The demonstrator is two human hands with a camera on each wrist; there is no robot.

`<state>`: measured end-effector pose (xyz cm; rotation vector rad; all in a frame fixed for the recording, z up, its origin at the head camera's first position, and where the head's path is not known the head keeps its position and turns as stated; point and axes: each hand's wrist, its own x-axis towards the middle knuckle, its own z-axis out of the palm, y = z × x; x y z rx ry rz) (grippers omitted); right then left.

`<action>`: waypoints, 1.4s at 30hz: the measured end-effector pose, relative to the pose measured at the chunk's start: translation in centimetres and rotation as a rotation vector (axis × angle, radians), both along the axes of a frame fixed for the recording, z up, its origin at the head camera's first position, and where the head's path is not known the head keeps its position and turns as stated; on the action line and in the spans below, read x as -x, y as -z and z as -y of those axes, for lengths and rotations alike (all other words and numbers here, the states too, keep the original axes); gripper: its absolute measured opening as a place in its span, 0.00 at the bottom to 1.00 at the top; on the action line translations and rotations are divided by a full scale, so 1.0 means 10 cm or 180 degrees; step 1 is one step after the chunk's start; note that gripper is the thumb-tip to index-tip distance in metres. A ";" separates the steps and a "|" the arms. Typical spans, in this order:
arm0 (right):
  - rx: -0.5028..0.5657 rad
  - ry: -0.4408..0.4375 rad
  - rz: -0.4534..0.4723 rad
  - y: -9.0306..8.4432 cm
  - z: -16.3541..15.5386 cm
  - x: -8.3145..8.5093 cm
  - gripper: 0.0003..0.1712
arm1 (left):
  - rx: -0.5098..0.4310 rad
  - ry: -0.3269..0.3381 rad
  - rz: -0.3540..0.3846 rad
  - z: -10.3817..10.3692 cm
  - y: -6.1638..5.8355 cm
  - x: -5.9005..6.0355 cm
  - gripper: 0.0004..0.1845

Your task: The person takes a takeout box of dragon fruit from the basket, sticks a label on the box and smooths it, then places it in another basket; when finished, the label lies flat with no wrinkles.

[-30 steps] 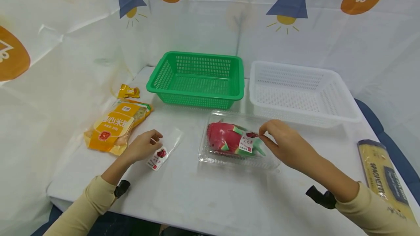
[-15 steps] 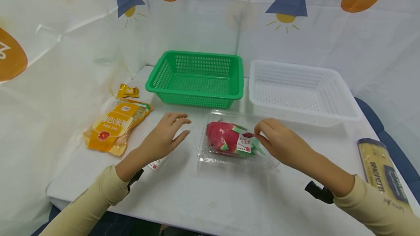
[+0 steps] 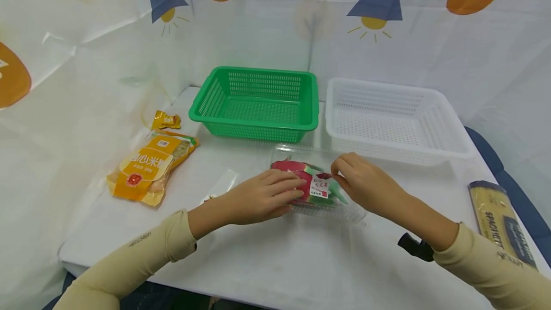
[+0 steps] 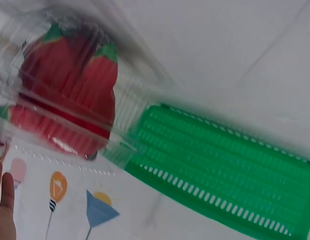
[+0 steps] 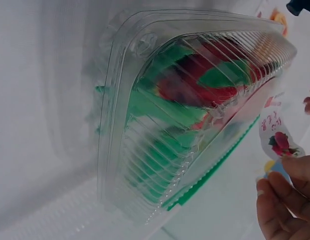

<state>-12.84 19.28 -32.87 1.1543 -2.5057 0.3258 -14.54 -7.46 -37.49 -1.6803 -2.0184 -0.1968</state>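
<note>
Between my two hands on the desk (image 3: 275,262) lies the clear clamshell (image 3: 344,212) of dragon fruit (image 3: 289,168), long axis left-right: left hand (image 3: 262,197) flat on its near-left end, right hand (image 3: 366,185) pinching its label (image 3: 320,187).

A clear clamshell box (image 3: 318,204) holding a red dragon fruit (image 3: 297,176) lies flat on the table.

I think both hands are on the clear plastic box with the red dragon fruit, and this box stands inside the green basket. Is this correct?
Not quite. The clear plastic box with the red dragon fruit lies on the white table, in front of the green plastic basket, not inside it. The head view shows this. The left hand and right hand are indeed on the box.
</note>
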 end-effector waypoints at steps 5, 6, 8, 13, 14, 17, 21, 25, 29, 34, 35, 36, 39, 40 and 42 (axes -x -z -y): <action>-0.0041 0.0006 -0.0031 0.04 0.00 0.02 0.14 | 0.0255 0.0097 -0.0016 -0.10 0.09 -0.02 0.26; -0.0050 0.0021 -0.0016 0.05 0.00 0.02 0.14 | 0.0286 0.0099 0.0013 -0.11 0.11 -0.02 0.27; -0.0063 0.0050 0.0025 0.06 0.01 0.03 0.14 | 0.0337 0.0081 0.0118 -0.13 0.14 -0.02 0.28; -0.0091 0.0080 0.0100 0.09 0.01 0.06 0.13 | 0.0437 0.0021 0.0295 -0.15 0.19 -0.01 0.29; -0.0093 0.0082 0.0111 0.09 0.01 0.07 0.13 | 0.0450 0.0013 0.0297 -0.14 0.20 -0.01 0.29; -0.0100 0.0091 0.0143 0.11 0.00 0.11 0.13 | 0.0460 0.0005 0.0294 -0.15 0.21 -0.01 0.29; -0.0129 0.0138 0.0231 0.13 0.01 0.17 0.13 | 0.0419 0.0025 0.0320 -0.15 0.22 0.00 0.28; -0.0150 0.0173 0.0292 0.15 0.02 0.22 0.12 | 0.0396 0.0028 0.0335 -0.15 0.23 0.01 0.28; -0.0113 0.0144 0.0306 0.18 0.04 0.28 0.12 | 0.0381 0.0032 0.0326 -0.15 0.24 0.01 0.28; -0.0102 0.0144 0.0390 0.23 0.06 0.34 0.11 | 0.0371 0.0031 0.0320 -0.15 0.23 0.00 0.29; -0.0103 0.0150 0.0400 0.24 0.06 0.34 0.11 | 0.0369 0.0031 0.0331 -0.15 0.23 0.00 0.29; -0.0100 0.0150 0.0404 0.25 0.06 0.35 0.11 | 0.0367 0.0031 0.0334 -0.15 0.22 0.00 0.29; -0.0099 0.0160 0.0419 0.27 0.05 0.36 0.11 | 0.0352 0.0042 0.0352 -0.15 0.22 0.00 0.28; -0.0104 0.0171 0.0422 0.28 0.05 0.36 0.11 | 0.0348 0.0047 0.0370 -0.15 0.23 0.01 0.28; -0.0106 0.0191 0.0449 0.29 0.05 0.36 0.11 | 0.0355 0.0054 0.0368 -0.15 0.23 0.01 0.28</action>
